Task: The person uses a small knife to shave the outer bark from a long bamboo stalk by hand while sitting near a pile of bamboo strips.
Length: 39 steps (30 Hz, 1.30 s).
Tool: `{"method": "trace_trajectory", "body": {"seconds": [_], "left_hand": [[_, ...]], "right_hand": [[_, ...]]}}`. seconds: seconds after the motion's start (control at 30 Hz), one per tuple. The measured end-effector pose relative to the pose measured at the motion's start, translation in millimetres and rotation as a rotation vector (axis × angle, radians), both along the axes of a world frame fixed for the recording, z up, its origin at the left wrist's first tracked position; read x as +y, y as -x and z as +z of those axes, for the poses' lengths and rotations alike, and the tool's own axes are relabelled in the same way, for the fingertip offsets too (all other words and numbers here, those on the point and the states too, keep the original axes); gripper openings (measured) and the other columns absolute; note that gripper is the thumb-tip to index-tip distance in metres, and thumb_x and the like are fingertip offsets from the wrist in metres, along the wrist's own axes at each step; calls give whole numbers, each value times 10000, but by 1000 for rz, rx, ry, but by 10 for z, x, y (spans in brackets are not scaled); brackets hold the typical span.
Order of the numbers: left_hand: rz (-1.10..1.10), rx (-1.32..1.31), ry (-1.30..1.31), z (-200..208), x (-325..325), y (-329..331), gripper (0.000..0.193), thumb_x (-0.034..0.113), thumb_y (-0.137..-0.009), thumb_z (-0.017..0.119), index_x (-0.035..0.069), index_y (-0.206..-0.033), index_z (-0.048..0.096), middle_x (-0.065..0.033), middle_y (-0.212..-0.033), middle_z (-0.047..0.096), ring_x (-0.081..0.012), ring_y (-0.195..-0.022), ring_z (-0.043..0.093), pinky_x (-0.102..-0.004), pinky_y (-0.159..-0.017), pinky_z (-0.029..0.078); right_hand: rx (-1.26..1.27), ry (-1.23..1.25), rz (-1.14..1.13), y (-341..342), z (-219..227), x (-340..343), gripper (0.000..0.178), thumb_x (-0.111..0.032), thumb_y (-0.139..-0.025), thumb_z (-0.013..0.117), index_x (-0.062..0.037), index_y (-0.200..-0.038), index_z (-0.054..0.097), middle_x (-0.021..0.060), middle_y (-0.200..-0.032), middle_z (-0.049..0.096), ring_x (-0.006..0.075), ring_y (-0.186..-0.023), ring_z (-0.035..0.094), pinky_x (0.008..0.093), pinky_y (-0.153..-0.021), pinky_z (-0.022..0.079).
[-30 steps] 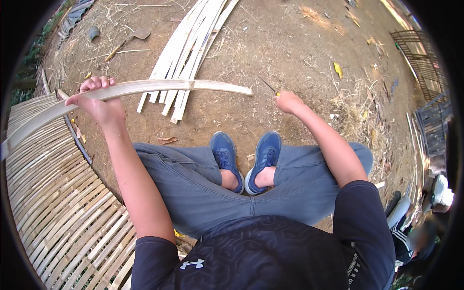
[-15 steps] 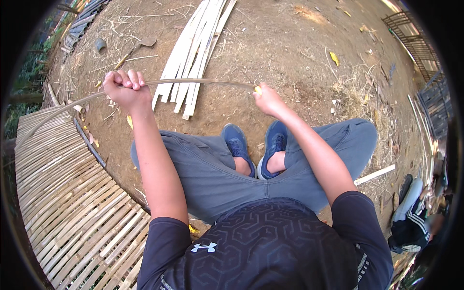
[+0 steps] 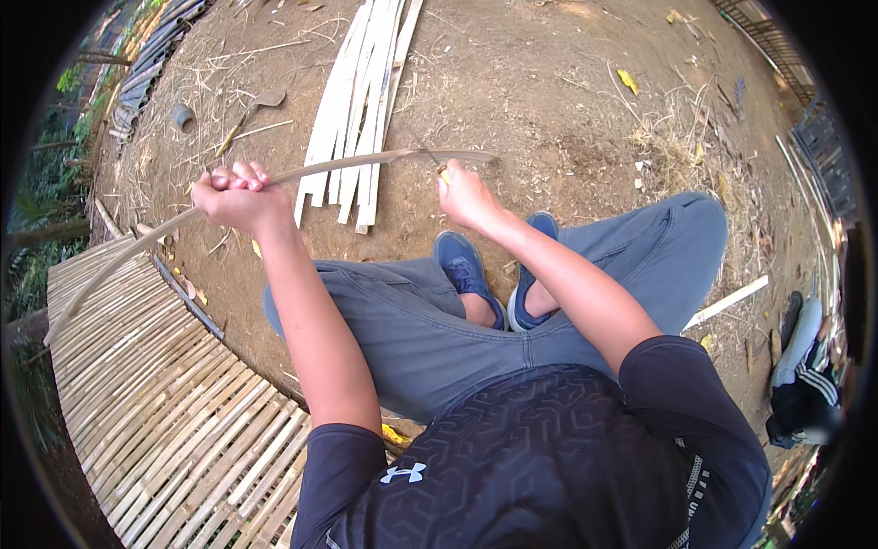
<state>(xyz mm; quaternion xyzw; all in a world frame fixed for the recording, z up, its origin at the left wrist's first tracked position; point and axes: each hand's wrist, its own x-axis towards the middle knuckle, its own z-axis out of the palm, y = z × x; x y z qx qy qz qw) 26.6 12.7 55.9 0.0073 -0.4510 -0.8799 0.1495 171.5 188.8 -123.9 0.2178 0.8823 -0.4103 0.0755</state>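
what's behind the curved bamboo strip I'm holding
Behind the curved bamboo strip lie pale bamboo strips, brown dirt and, toward its left end, the slatted bamboo platform. Parts directly behind it and your left hand are hidden.

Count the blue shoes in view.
2: the left shoe on the ground between the person's knees, and the right shoe beside it, partly hidden behind the right forearm.
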Motion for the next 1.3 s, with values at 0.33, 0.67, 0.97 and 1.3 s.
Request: {"method": "trace_trajectory", "body": {"seconds": [0.33, 0.67, 0.97, 1.3], "left_hand": [[-28, 30, 1, -98, -74, 139, 300, 234, -885, 401, 167, -598, 342, 46, -459, 324, -76, -336, 276, -227, -318, 255], [219, -139, 55, -228, -253, 292, 283, 213, -872, 393, 181, -606, 298, 54, -506, 297, -71, -389, 270, -210, -342, 229], [122, -74, 49, -339, -307, 388, 285, 211, -867, 396, 182, -606, 286, 58, -492, 286, -72, -378, 265, -211, -324, 223], [221, -168, 41, -402, -357, 450, 285, 202, -859, 395, 181, -599, 279, 51, -514, 289, -80, -393, 281, -208, -343, 227]], "right_hand": [[-185, 80, -39, 106, -168, 362, 408, -116, -955, 465, 135, -1275, 435, 332, -963, 658, 408, -953, 684, 472, -832, 550], [-66, 49, 184, 276, 182, -52, 352, -16, -894, 489, 123, -1216, 456, 288, -986, 658, 342, -910, 687, 416, -721, 580], [-177, 130, 81, 244, 25, 74, 442, -65, -888, 573, 107, -1279, 459, 263, -1068, 653, 324, -971, 676, 380, -793, 577], [-81, 177, 100, 356, 112, -94, 311, 81, -880, 432, 143, -1183, 466, 173, -825, 593, 190, -566, 512, 246, -430, 437]]}}
